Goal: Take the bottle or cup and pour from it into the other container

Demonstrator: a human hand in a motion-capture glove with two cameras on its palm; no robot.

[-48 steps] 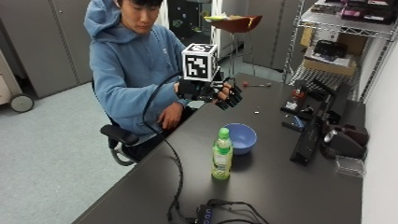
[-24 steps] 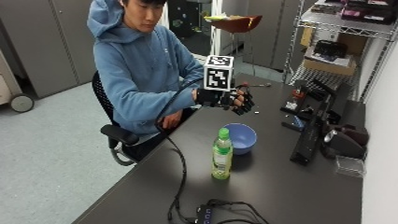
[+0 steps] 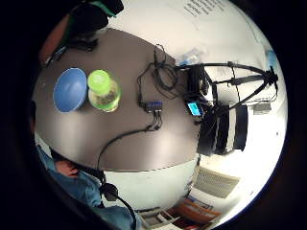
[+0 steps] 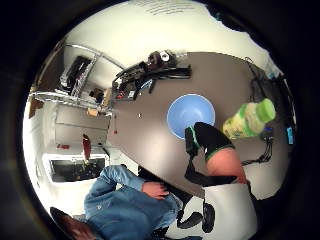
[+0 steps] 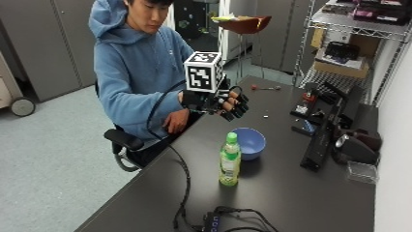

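Gloved right hand (image 5: 222, 102) raised above the dark surface (image 5: 289, 193), grip relaxed and apart, holding nothing. Green-capped bottle (image 5: 229, 159) upright near the middle, just beside the blue bowl (image 5: 248, 143) on its far side.

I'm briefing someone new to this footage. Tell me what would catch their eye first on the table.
The green-capped bottle stands upright near the middle of the dark table, with the blue bowl right behind it, seemingly empty. The gloved right hand hovers above the table beyond the bowl, fingers loosely curled, holding nothing. A tangle of black cables lies at the table's near edge.
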